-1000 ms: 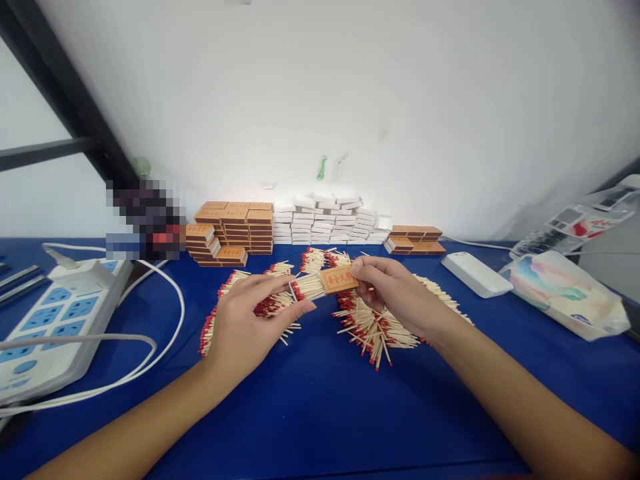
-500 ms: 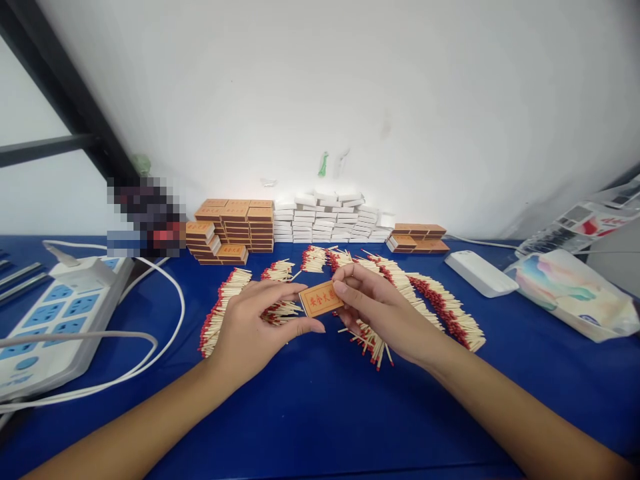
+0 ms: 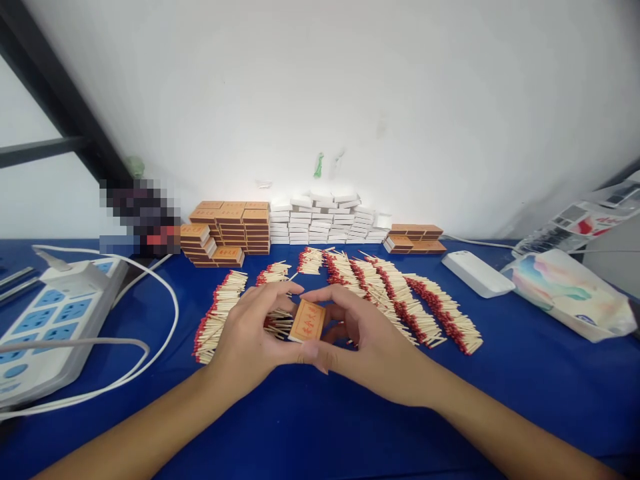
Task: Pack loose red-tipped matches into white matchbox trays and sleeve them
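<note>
An orange matchbox [image 3: 306,321] with red print is held between my two hands just above the blue table [image 3: 320,407]. My left hand [image 3: 250,333] curls round its left end, thumb and fingers closed on it. From the other side my right hand [image 3: 367,343] closes on its right end, and the thumbs of both hands meet below the box. Loose red-tipped matches [image 3: 400,300] lie in rows behind and beside my hands, with another heap [image 3: 217,310] at the left.
Stacks of orange matchboxes [image 3: 233,230] and white inner trays [image 3: 320,223] line the wall, with a smaller orange stack [image 3: 417,239] at the right. A white power strip [image 3: 45,320] with cables lies at the left. A white device [image 3: 477,272] and a plastic packet [image 3: 565,290] lie at the right.
The tray of matches has slid fully into the orange sleeve. Both hands have drawn the box down and nearer to me, and the thumbs have come together under it.
</note>
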Action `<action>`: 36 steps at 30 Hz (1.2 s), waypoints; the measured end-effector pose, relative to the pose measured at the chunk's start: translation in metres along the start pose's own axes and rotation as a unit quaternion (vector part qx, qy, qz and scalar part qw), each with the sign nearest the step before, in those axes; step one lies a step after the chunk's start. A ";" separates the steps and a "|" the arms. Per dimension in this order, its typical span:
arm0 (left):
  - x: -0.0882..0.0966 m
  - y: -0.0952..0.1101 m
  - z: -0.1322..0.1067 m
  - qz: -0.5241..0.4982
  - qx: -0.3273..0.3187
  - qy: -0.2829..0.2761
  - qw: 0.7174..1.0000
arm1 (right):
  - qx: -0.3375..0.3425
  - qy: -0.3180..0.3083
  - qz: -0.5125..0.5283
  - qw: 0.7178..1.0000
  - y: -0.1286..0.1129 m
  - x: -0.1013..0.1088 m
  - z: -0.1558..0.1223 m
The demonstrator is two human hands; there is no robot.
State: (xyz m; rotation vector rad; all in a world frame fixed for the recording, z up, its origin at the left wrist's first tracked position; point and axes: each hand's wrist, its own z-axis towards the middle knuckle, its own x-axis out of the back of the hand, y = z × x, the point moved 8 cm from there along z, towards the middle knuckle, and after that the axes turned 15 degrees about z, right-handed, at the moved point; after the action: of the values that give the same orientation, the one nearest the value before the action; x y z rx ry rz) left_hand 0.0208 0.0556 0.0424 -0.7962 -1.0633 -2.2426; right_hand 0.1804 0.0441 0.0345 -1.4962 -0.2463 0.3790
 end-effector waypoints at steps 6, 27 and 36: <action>0.000 0.001 -0.002 0.031 -0.012 -0.003 0.999 | 0.026 0.032 -0.121 0.992 -0.003 0.003 -0.002; 0.007 0.026 -0.006 0.074 -0.107 0.042 0.991 | -0.110 0.424 -0.173 0.882 0.007 0.287 0.003; 0.007 0.029 -0.003 0.070 -0.124 0.042 0.989 | -0.107 0.300 -0.491 0.811 0.008 0.276 0.023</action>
State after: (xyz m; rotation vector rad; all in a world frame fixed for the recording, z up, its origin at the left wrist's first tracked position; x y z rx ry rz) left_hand 0.0347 0.0355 0.0607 -0.8409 -0.6756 -2.2926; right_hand 0.4237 0.1737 0.0080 -1.4246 -0.5195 -0.9754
